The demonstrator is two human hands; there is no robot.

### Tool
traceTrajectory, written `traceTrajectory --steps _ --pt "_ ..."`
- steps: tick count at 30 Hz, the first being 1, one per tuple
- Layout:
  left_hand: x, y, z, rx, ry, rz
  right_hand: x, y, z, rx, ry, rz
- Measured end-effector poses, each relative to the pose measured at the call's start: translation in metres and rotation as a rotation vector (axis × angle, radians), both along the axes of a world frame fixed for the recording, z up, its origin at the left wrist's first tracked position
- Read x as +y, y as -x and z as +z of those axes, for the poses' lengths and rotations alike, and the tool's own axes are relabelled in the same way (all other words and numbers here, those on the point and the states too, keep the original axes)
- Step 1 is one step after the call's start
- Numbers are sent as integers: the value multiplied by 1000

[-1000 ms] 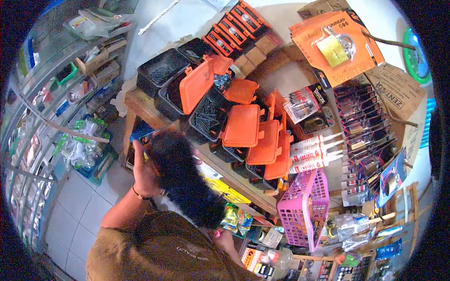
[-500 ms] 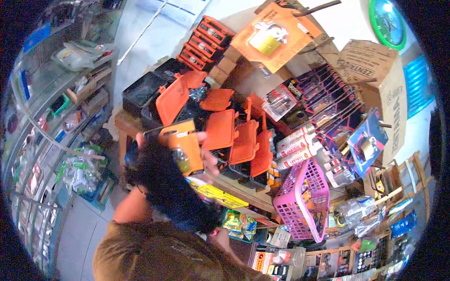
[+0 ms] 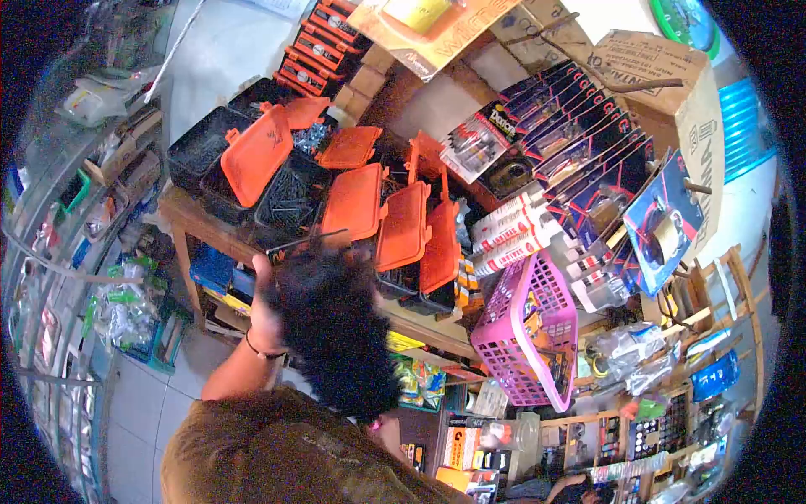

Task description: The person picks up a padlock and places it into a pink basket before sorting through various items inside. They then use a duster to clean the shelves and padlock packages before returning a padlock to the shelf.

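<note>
My left hand (image 3: pixel 267 315), thumb up and a thin dark band at the wrist, is raised in front of the wooden counter. A dark fuzzy mass like hair (image 3: pixel 336 336) covers its palm and most fingers. Just past the thumb shows the thin edge of a padlock pack (image 3: pixel 290 248); the rest of it is hidden. My right hand (image 3: pixel 388 430) is low, below the dark mass, with something pink at it; its fingers are not clear. Beyond the left hand stand black bins with orange lids (image 3: pixel 353 202), one holding nails (image 3: pixel 290 197).
A large orange padlock card (image 3: pixel 420 42) hangs at the top. To the right are white sealant tubes (image 3: pixel 508 239), a pink basket (image 3: pixel 525 336), hooks with carded goods (image 3: pixel 579 134) and a cardboard box (image 3: pixel 663 92). Part of another person (image 3: pixel 571 487) shows at the bottom right.
The orange face of the padlock pack, visible in my left hand before, has gone from sight behind the dark mass. The view has shifted, so the shelves and bins sit further left and higher.
</note>
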State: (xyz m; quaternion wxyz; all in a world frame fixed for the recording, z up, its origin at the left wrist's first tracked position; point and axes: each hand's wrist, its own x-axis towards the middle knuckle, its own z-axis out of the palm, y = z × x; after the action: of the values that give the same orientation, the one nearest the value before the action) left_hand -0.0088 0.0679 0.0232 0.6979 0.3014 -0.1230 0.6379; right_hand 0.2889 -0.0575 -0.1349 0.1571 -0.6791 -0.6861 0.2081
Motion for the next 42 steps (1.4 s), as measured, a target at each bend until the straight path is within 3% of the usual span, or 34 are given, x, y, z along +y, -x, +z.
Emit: traceTrajectory --steps 1,3,5,6,7,9,11,13,15,17,19,21,22,23,25,26,27,29,31,33,35,36,37,39,40,41,42 --pt "15 1 -3 -106 -426 -245 1 -2 1 -29 -95 52" --pt "0 -5 -6 -155 -296 -242 3 -7 9 68 -47 -17" --pt "-10 -7 -9 -486 533 -13 3 -11 11 174 3 -93" --pt "-19 -7 19 -672 511 -157 1 -14 8 79 -22 -26" --pt "-12 -5 14 -672 512 -152 -1 -18 4 -16 -47 42" --pt "1 0 1 -71 -223 -184 -1 -27 -6 -25 -133 83" --pt "-9 7 1 32 -185 -107 4 -31 -11 -34 -220 134" --pt "-20 3 2 167 483 256 8 -12 4 163 77 -194" --pt "-14 -2 4 27 472 210 5 -17 -12 67 68 -83" --pt "2 3 0 -93 -219 -210 1 -22 -20 -30 54 24" --pt "3 2 5 -111 -324 -238 3 -10 0 141 181 -92" --pt "-17 2 13 134 354 141 -2 -14 -16 170 171 -149" --pt "-17 -4 4 -698 283 -393 -6 -16 -22 202 156 -206" --pt "-10 -7 -3 -698 288 -402 -11 -20 -25 202 157 -217" --pt "3 -7 -13 -240 -5 -383 -16 -16 -11 97 66 8" --pt "4 -4 -15 -128 -80 -315 -15 -13 -8 95 63 4" --pt "8 -5 -20 -173 -144 -387 -15 -10 -5 67 23 -37" --pt "-21 -6 18 62 449 65 -19 -10 -4 36 -7 -86" --pt "-9 -11 4 108 457 117 -23 -14 -7 -62 -41 63" --pt "20 -15 -23 -423 -262 -536 -27 -16 -2 -115 43 91" --pt "12 -5 -30 -247 -150 -496 -27 -10 12 37 -52 24" --pt "-5 -1 -14 -480 185 -463 -24 18 46 166 46 -182" --pt "-18 -1 -3 -705 524 -418 -25 18 44 166 51 -184" --pt "-11 -6 -18 -792 441 -500 -25 11 34 35 48 -164" --pt "-1 -9 -26 -524 171 -432 -25 1 23 33 49 -163" --pt "9 -11 -32 -254 -92 -356 -27 -13 8 -47 -39 -2" --pt "19 -12 -34 -332 -271 -464 -27 -21 1 -129 -128 163"
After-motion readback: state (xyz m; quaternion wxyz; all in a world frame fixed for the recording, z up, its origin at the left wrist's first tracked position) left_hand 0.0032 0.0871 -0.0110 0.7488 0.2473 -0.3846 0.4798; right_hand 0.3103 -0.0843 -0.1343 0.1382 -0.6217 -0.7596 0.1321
